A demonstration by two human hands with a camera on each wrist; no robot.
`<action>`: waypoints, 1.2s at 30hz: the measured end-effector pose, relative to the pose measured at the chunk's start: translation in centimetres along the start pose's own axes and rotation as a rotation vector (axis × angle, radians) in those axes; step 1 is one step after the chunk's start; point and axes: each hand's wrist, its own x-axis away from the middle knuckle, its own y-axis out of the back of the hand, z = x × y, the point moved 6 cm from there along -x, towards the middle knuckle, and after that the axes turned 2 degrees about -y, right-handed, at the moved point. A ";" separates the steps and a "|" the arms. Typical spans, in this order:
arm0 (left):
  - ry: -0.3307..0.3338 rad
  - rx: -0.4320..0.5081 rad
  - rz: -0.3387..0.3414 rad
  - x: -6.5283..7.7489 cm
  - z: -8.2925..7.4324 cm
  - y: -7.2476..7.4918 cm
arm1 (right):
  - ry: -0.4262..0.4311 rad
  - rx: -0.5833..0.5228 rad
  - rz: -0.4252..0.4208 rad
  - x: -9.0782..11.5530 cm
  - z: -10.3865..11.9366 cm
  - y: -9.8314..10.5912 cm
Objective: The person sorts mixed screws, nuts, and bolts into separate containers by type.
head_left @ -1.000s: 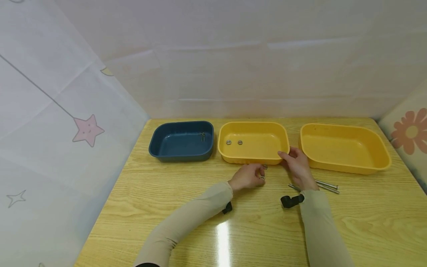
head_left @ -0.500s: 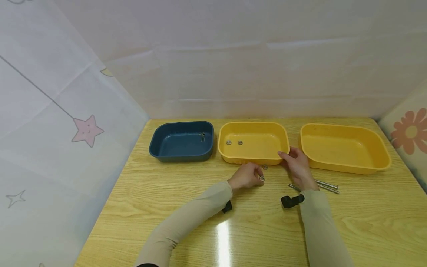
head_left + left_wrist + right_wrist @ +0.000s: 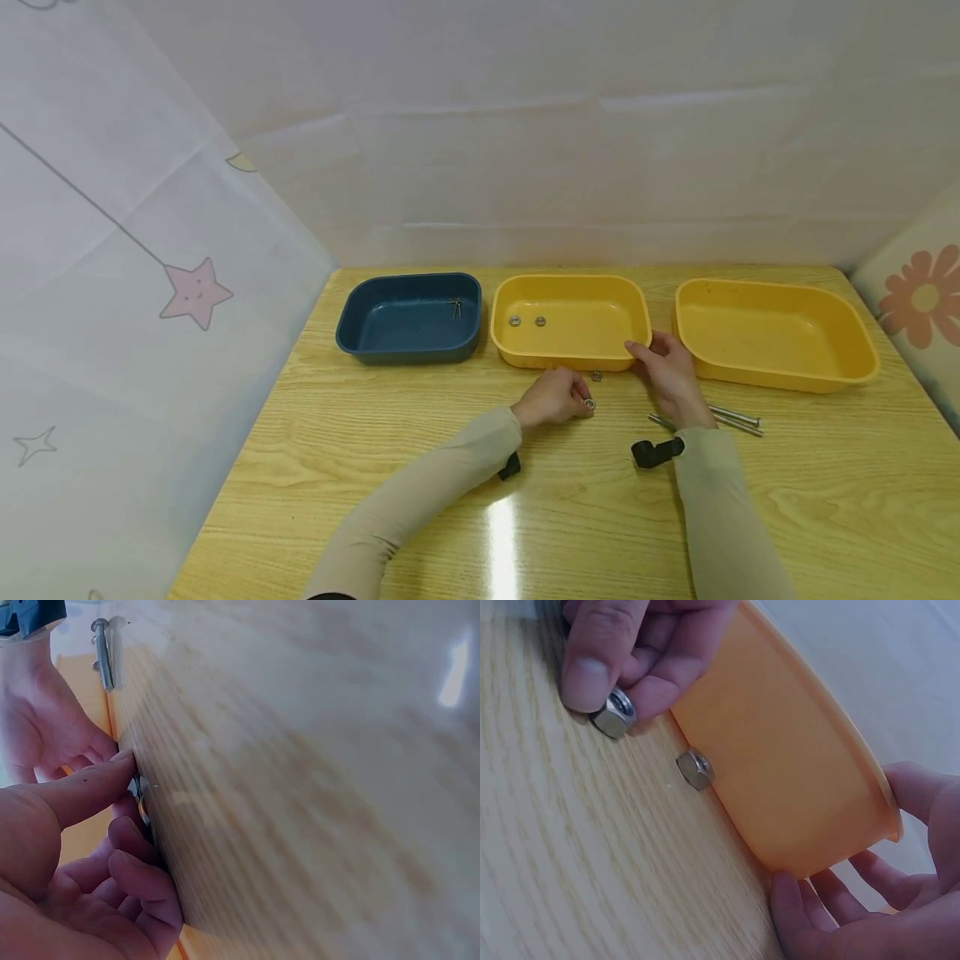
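Observation:
My left hand (image 3: 553, 396) pinches a hex nut (image 3: 615, 716) between thumb and fingers, low at the table surface in front of the middle yellow bin (image 3: 570, 363). A second hex nut (image 3: 696, 769) stands on the table against that bin's front wall. My right hand (image 3: 667, 375) grips the bin's front right corner, with the thumb at the rim and fingers around the outside. Inside the bin lie two more nuts, a left one (image 3: 514, 321) and a right one (image 3: 540, 321).
Left of the middle bin stands a blue bin (image 3: 408, 354) with a few thin brass-coloured pieces (image 3: 456, 308) inside. Another yellow bin (image 3: 780, 377) is at the right. Several long bolts (image 3: 735, 419) lie on the table beside and beneath my right wrist.
The nut in my left fingers has tilted and dropped very slightly towards the table's near side. My right hand and the bins keep their places.

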 end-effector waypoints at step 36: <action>-0.033 0.034 -0.026 1.1 0.0 0.8 | -0.005 -0.025 0.006 0.1 0.0 0.0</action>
